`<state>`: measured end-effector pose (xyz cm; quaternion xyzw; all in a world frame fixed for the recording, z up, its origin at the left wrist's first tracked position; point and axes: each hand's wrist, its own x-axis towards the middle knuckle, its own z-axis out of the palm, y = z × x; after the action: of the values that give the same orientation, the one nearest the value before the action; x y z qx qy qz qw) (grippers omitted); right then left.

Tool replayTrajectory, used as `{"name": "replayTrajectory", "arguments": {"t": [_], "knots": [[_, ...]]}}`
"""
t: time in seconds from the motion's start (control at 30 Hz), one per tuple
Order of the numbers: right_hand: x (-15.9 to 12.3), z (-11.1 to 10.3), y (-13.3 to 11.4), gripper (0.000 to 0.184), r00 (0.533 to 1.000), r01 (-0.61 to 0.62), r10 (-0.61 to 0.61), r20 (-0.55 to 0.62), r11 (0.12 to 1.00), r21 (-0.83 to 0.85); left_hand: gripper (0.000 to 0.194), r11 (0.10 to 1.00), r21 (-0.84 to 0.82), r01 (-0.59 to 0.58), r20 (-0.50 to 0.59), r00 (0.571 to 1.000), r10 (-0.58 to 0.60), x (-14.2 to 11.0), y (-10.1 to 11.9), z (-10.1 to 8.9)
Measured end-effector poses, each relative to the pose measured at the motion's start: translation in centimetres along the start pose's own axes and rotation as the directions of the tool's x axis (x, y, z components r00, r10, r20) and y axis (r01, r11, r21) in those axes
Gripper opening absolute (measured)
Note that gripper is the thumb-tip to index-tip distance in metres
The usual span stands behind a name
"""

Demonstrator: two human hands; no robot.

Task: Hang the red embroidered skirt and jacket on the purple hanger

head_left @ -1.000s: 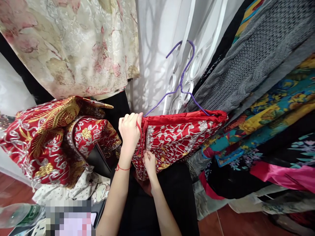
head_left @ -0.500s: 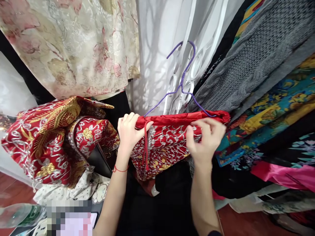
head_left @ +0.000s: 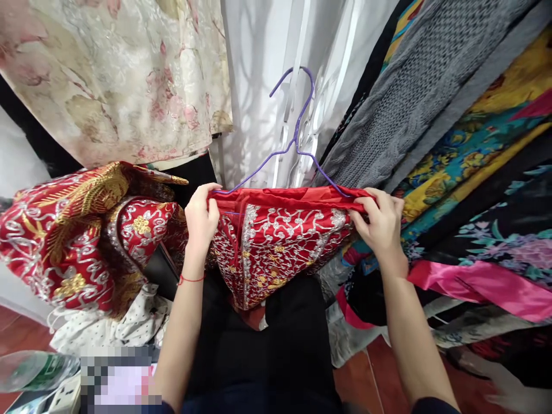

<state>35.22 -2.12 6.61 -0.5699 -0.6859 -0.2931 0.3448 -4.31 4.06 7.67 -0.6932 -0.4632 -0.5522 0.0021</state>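
A red skirt with silver and gold embroidery is stretched between my two hands, its plain red waistband along the top. Inside the waistband sits a purple wire hanger, its hook pointing up and away from me. My left hand is closed on the left end of the waistband, beside the hanger's left tip. At the other end my right hand grips the waistband past the hanger's right shoulder. The skirt's lower part hangs folded over my dark-clad lap. The hanger's lower bar is mostly hidden in the cloth.
A matching red embroidered garment is heaped at the left, above a dotted white cloth. A plastic bottle lies at lower left. Cream floral cloth hangs behind; a grey knit and patterned clothes hang along the right.
My right hand has moved right and closed on the waistband's end. The waistband is pulled straighter, and the red tie no longer dangles in front. The view has shifted slightly.
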Motion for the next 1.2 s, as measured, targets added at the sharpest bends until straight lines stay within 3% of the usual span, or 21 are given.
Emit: {"name": "replayTrajectory", "arguments": {"t": [0.1, 0.2, 0.33, 0.4, 0.47, 0.57, 0.67, 0.8, 0.93, 1.0, 1.13, 1.2], "knots": [[-0.2, -0.7, -0.4, 0.015, 1.0, -0.007, 0.009, -0.025, 0.998, 0.058, 0.027, 0.982, -0.141, 0.125, -0.126, 0.982, -0.143, 0.4, -1.3, -0.4], [-0.3, -1.3, -0.9, 0.014, 0.999, -0.033, 0.037, -0.04, 0.996, 0.081, 0.026, 0.91, -0.299, 0.288, -0.197, 0.914, -0.354, 0.7, -2.9, -0.2], [-1.0, -2.0, -1.6, 0.018, 1.0, -0.019, 0.019, 0.002, 0.989, 0.144, 0.031, 0.659, -0.52, 0.543, 0.027, 0.782, -0.623, -0.4, -3.3, 0.4], [-2.3, -2.6, -2.0, 0.02, 0.999, -0.031, 0.029, 0.016, 0.986, 0.165, 0.035, 0.621, -0.53, 0.577, 0.094, 0.768, -0.634, -1.6, -2.2, 0.5], [-4.4, -3.6, -2.5, 0.021, 0.997, -0.076, 0.078, -0.004, 0.979, 0.188, 0.038, 0.664, -0.506, 0.55, 0.134, 0.811, -0.57, -2.9, -0.4, 0.4], [-8.5, -6.0, -3.5, 0.021, 0.979, -0.163, 0.192, -0.065, 0.935, 0.316, 0.037, 0.764, -0.468, 0.445, 0.252, 0.895, -0.367, -4.2, 3.1, -0.2], [-11.7, -8.5, -4.3, 0.019, 0.939, -0.228, 0.316, -0.135, 0.867, 0.443, 0.035, 0.862, -0.389, 0.324, 0.39, 0.906, -0.164, -5.1, 6.5, -1.1], [-12.6, -10.2, -5.2, 0.022, 0.92, -0.25, 0.365, -0.139, 0.823, 0.509, 0.04, 0.957, -0.21, 0.202, 0.564, 0.825, -0.05, -6.5, 10.5, -2.3], [-12.1, -10.6, -6.7, 0.018, 0.931, -0.243, 0.351, -0.095, 0.796, 0.555, 0.071, 1.0, 0.014, -0.006, 0.715, 0.699, -0.006, -7.9, 13.0, -3.0], [-12.0, -10.8, -7.4, 0.013, 0.946, -0.211, 0.314, -0.081, 0.785, 0.582, 0.091, 0.993, 0.076, -0.092, 0.778, 0.629, -0.001, -8.2, 13.3, -2.6], [-12.2, -11.5, -8.3, 0.005, 0.974, -0.145, 0.222, -0.043, 0.758, 0.636, 0.13, 0.97, 0.159, -0.185, 0.816, 0.578, -0.023, -8.3, 12.8, -1.1], [-12.2, -11.7, -8.7, 0.003, 0.984, -0.112, 0.177, -0.029, 0.734, 0.67, 0.137, 0.969, 0.094, -0.229, 0.859, 0.511, 0.037, -8.3, 12.4, -0.5]]}}
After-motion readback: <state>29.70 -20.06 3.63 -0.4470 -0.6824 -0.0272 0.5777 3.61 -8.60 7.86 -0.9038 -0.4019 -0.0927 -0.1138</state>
